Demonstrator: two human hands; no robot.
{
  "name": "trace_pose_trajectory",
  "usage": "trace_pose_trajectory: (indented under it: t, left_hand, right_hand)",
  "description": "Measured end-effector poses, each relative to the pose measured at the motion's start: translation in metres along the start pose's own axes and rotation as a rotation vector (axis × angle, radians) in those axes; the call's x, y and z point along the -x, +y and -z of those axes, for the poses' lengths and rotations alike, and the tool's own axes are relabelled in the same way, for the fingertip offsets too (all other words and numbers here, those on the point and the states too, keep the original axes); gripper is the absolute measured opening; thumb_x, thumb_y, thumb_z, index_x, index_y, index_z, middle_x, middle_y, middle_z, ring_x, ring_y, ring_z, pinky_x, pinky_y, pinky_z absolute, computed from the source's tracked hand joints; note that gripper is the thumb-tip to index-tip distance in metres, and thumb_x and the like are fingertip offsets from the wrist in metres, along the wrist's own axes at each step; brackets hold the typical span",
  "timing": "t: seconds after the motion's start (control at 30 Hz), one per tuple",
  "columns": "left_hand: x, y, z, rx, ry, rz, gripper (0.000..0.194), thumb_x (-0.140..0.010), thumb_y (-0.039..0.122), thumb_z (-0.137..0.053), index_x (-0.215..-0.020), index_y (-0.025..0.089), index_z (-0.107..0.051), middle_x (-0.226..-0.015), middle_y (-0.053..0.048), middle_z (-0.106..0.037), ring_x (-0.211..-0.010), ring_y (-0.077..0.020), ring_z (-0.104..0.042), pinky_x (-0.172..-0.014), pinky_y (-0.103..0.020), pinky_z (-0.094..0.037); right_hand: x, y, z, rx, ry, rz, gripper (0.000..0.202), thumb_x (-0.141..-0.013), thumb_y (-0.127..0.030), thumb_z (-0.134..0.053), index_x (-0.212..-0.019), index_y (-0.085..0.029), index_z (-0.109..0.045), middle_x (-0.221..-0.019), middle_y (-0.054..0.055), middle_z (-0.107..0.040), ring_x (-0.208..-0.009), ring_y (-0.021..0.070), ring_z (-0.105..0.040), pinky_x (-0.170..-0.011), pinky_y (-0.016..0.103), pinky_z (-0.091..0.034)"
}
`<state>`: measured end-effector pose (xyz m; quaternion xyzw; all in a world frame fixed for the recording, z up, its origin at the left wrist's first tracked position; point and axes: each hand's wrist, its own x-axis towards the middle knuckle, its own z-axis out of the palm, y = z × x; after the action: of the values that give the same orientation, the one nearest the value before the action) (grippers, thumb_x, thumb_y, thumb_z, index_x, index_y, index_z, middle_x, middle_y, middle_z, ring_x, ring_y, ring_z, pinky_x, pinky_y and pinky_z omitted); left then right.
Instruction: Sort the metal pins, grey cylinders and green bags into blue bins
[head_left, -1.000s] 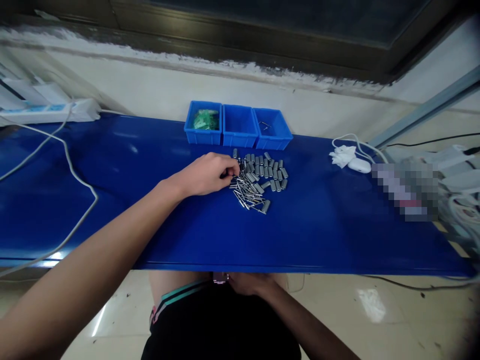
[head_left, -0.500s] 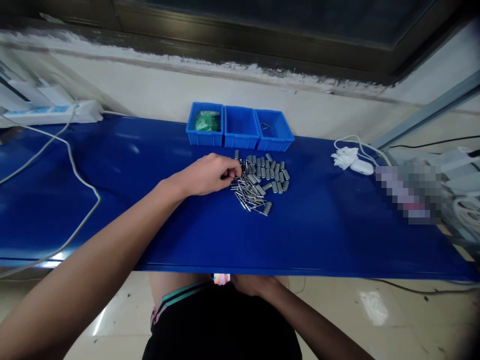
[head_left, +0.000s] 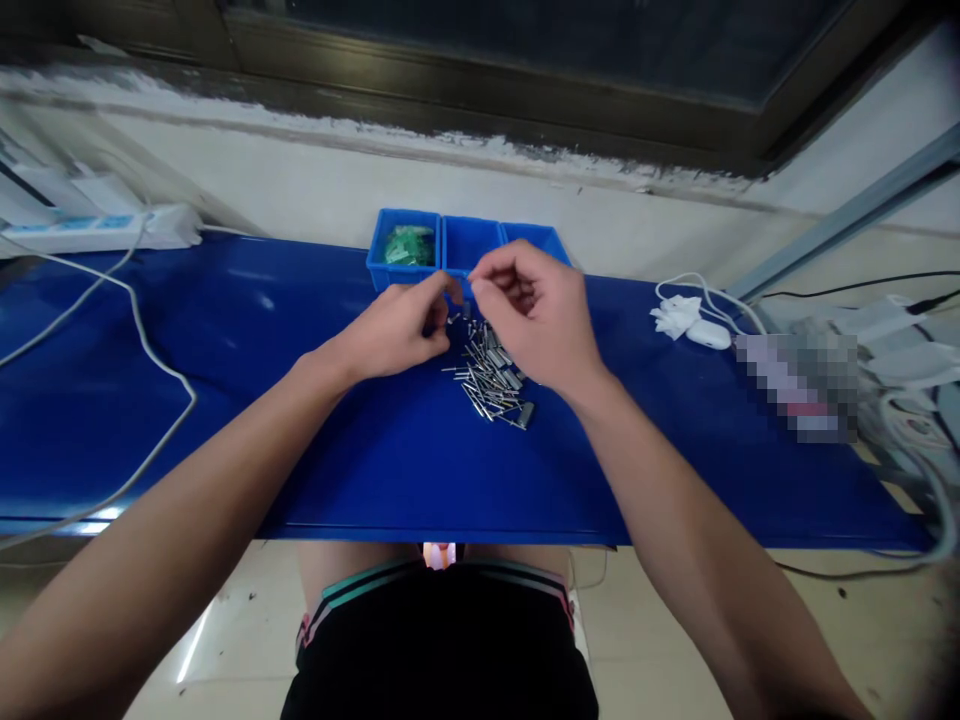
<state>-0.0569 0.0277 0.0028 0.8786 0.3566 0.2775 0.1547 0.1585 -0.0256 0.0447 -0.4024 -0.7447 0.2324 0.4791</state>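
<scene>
My left hand (head_left: pixel 397 328) is over the table at the left side of a heap of metal parts, its fingers curled in. Above the heap is my right hand (head_left: pixel 544 315), thumb and forefinger pinched together close to the left hand's fingertips. Anything in either grasp is too small or hidden to name. Thin silvery metal pins (head_left: pixel 484 388) lie crisscrossed below the hands. Short grey metal cylinders (head_left: pixel 526 413) lie among and beside them; my right hand covers many of these.
Three blue bins stand against the wall: the left bin (head_left: pixel 405 275) holds green pieces, and my right hand partly hides the right bin (head_left: pixel 551 240). A white power strip (head_left: pixel 169 228) and cable are at left. White earphone case (head_left: pixel 709 334) and crumpled tissue (head_left: pixel 675 315) lie at right.
My right hand has risen from my lap to above the heap, fingers pinched. My left hand has drawn slightly left and up from the pins.
</scene>
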Motion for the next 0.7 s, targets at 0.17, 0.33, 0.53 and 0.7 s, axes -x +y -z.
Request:
trace_pose_trajectory:
  t: [0.17,0.33,0.53,0.7]
  left_hand:
    - [-0.004,0.01,-0.007,0.155,0.306,0.005,0.018,-0.091,0.023,-0.063,-0.108,0.022,-0.07,-0.094,-0.002,-0.073,-0.083,-0.0179,-0.068,-0.082,-0.033,-0.056]
    - [-0.005,0.014,-0.012,0.408,0.379,0.021,0.013,-0.092,0.034,-0.073,-0.092,0.023,-0.067,-0.093,-0.003,-0.074,-0.084,-0.0187,-0.07,-0.08,-0.035,-0.059]
    - [-0.005,0.013,-0.01,0.398,0.391,0.057,0.021,-0.091,0.041,-0.08,-0.089,0.021,-0.075,-0.089,-0.005,-0.078,-0.082,-0.0199,-0.072,-0.08,-0.037,-0.061]
    - [-0.004,0.013,-0.011,0.301,0.379,0.03,0.025,-0.096,0.045,-0.079,-0.093,0.021,-0.078,-0.093,-0.006,-0.081,-0.084,-0.0204,-0.074,-0.081,-0.037,-0.062]
  right_hand:
    - [0.004,0.054,-0.02,0.065,0.046,-0.077,0.024,-0.105,-0.039,-0.064,-0.118,-0.022,-0.075,-0.097,0.002,-0.074,-0.069,0.0142,-0.054,-0.072,0.034,-0.046]
    - [0.011,0.049,-0.023,-0.054,-0.051,-0.173,0.034,-0.104,-0.051,-0.065,-0.087,-0.022,-0.071,-0.076,-0.001,-0.064,-0.071,0.015,-0.053,-0.069,0.034,-0.041]
    - [0.004,0.055,-0.026,-0.36,-0.028,-0.276,0.047,-0.093,-0.071,-0.075,-0.096,-0.023,-0.072,-0.084,-0.001,-0.066,-0.075,0.014,-0.056,-0.071,0.031,-0.046]
    - [0.002,0.06,-0.026,-0.35,0.029,-0.195,0.053,-0.092,-0.074,-0.077,-0.084,-0.023,-0.07,-0.076,-0.002,-0.062,-0.074,0.0129,-0.057,-0.07,0.029,-0.047]
